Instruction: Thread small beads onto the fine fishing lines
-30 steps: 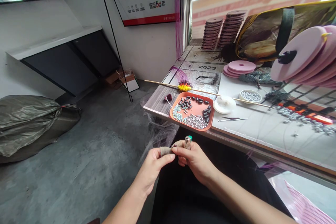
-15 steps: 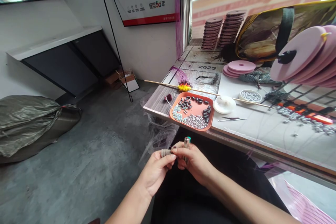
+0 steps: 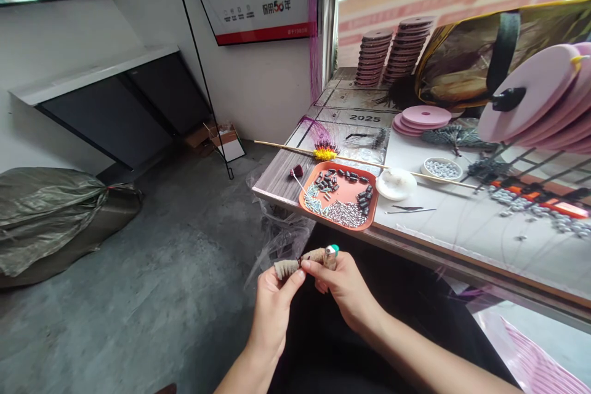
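My left hand [image 3: 272,308] is closed in a pinch in front of the table edge, its thumb tip meeting my right fingertips. A beige wrap [image 3: 286,268] covers what looks like one of its fingers. Between the fingertips shows a tiny dark thing, too small to name. My right hand [image 3: 351,292] is closed around a lighter [image 3: 330,257], whose metal top and green part stick up beside the index finger. Just beyond both hands, an orange tray [image 3: 339,167] holds black cylinders [image 3: 364,197], small silvery pieces [image 3: 346,213] and thin pale-green tubes [image 3: 314,203].
On the table, a thin wooden stick [image 3: 277,146] lies behind the tray, near a white round dish [image 3: 396,184] and a bowl of grey beads [image 3: 442,169]. Pink spools [image 3: 530,92] stand at the right. Clear plastic [image 3: 286,240] hangs below the table's left corner.
My left hand has turned more upright, showing more of the beige wrap. The lighter has risen slightly in my right hand. My fingertips stay together.
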The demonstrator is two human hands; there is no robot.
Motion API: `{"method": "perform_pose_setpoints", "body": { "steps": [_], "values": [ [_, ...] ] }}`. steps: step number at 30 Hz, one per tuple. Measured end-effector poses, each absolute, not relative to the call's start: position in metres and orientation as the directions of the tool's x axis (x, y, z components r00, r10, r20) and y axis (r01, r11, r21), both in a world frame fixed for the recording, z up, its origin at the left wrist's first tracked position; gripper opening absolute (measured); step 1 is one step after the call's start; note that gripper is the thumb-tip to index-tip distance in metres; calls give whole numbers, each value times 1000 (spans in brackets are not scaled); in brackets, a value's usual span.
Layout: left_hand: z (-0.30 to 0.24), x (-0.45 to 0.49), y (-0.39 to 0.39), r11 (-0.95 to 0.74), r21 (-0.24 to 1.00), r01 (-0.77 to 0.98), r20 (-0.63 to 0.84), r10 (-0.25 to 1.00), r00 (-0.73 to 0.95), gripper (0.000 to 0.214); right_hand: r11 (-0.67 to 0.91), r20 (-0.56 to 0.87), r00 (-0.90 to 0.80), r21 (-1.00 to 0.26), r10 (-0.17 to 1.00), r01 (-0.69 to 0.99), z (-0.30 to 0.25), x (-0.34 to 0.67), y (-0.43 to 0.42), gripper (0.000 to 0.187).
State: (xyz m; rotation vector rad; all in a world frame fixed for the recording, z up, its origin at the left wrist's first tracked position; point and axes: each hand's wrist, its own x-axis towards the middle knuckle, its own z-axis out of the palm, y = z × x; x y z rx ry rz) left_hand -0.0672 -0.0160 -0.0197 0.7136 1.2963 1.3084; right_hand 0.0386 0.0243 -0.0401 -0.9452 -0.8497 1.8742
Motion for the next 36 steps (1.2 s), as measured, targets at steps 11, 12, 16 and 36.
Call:
{"method": "perform_pose_setpoints", "body": {
  "steps": [11,12,16,36],
  "values": [
    [-25,-72,-16,197,934,-299,-275,929,-249,6,-361,-243,-326,-853,914,-377,-36,38,24,33],
    [-24,-72,-15,202,930,-306,-279,932,-232,6,-367,-245,-333,-850,910,-377,-36,39,24,32],
    [-18,-73,-14,230,917,-326,-288,947,-141,8,-410,-272,-361,-824,892,-392,-34,41,23,32],
    [-103,-116,-9,269,904,-332,-393,829,-398,14,3,-191,-538,-941,821,338,-56,94,36,14]
  ]
}}
